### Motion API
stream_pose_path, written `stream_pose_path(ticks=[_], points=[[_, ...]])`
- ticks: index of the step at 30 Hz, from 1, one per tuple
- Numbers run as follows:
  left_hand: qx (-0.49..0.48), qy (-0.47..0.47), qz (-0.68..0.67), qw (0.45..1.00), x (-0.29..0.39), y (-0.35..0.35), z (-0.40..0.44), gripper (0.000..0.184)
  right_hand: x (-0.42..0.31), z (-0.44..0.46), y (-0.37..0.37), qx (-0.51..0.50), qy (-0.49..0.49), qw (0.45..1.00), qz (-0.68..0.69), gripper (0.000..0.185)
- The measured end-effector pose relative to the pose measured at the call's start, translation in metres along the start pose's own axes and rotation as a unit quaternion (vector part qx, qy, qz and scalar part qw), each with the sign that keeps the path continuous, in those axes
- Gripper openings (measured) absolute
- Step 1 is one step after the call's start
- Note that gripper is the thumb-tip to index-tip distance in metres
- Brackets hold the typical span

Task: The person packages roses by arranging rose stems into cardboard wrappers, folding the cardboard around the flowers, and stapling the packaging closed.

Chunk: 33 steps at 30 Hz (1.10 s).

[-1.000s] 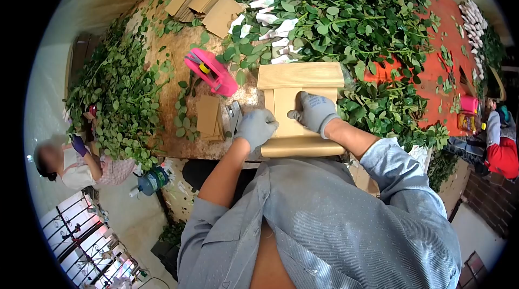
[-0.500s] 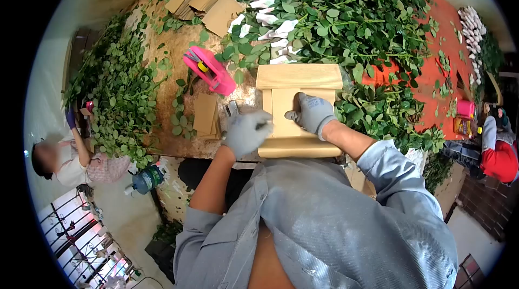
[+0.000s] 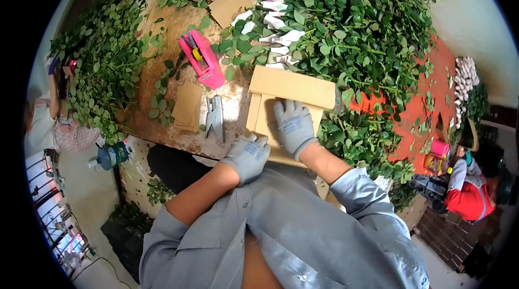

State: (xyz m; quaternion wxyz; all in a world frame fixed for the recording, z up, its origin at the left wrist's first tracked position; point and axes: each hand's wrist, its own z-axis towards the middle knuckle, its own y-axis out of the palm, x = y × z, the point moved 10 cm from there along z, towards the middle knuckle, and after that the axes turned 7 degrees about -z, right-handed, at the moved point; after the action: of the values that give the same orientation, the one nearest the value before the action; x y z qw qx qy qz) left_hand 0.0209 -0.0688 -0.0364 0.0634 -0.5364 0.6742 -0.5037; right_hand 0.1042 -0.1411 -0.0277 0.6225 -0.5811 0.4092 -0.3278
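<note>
Corrugated cardboard lies right of the silver plier stapler, the right hand spread flat atop it, gripping nothing, seemingly to steady it, the left hand half-curled at its edge, hold unclear.

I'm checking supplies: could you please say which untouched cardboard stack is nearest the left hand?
The small stack beside the silver tool; the other stacks lie beyond the pink dispenser.

Pale wall — barred window

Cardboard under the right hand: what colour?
The cardboard is light tan; best in the head view.
</note>
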Motion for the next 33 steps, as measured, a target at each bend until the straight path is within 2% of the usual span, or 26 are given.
stream_pose_path(ticks=[3,7,10,14,15,16,18,20,22,25,27,28,30,33], points=[[0.007,0.005,0.005,1.0,0.003,-0.006,-0.002,0.028,-0.01,-0.002,0.012,0.011,-0.064,0.998,0.004,0.045],[0.068,0.037,-0.008,0.997,-0.002,0.0,-0.004,0.027,-0.009,0.001,0.024,-0.02,-0.066,0.998,0.003,0.04],[0.106,0.061,0.002,0.992,0.002,-0.009,-0.005,0.024,-0.008,0.0,0.015,0.024,-0.078,0.997,0.009,0.03],[0.06,0.045,-0.006,0.997,-0.001,-0.002,-0.002,0.026,-0.013,-0.004,0.003,-0.025,-0.108,0.994,0.0,0.03],[0.083,0.061,0.003,0.995,0.002,-0.005,-0.004,0.024,-0.009,0.001,-0.004,-0.102,-0.094,0.986,0.093,0.036],[0.104,0.077,0.012,0.991,0.005,-0.008,-0.006,0.021,-0.004,0.007,-0.025,-0.059,-0.074,0.978,0.188,0.034],[0.101,0.079,0.023,0.991,0.006,-0.004,-0.006,0.023,0.015,0.033,-0.087,0.104,-0.048,0.97,0.212,0.028],[0.089,0.066,0.018,0.994,0.006,-0.01,-0.005,0.024,0.049,0.083,-0.093,0.008,0.003,0.988,0.157,0.028],[0.097,0.076,0.019,0.992,0.006,-0.007,-0.006,0.023,0.093,0.125,-0.093,0.092,0.018,0.987,0.13,0.025],[0.029,0.027,0.011,0.999,-0.007,0.011,-0.001,0.034,0.152,0.182,-0.047,0.09,0.057,0.992,0.065,0.028],[0.053,0.04,0.006,0.998,-0.007,0.01,-0.001,0.034,0.174,0.202,-0.001,-0.006,0.091,0.995,-0.046,0.032],[0.073,0.05,-0.004,0.996,-0.006,0.007,-0.003,0.035,0.174,0.204,0.006,-0.003,0.092,0.995,-0.047,0.032],[0.074,0.047,0.005,0.996,-0.005,0.006,-0.005,0.036,0.165,0.202,0.031,-0.126,0.057,0.976,-0.168,0.032],[0.086,0.051,0.005,0.995,-0.004,0.002,-0.004,0.035,0.157,0.192,0.016,-0.123,0.003,0.967,-0.221,0.031]])
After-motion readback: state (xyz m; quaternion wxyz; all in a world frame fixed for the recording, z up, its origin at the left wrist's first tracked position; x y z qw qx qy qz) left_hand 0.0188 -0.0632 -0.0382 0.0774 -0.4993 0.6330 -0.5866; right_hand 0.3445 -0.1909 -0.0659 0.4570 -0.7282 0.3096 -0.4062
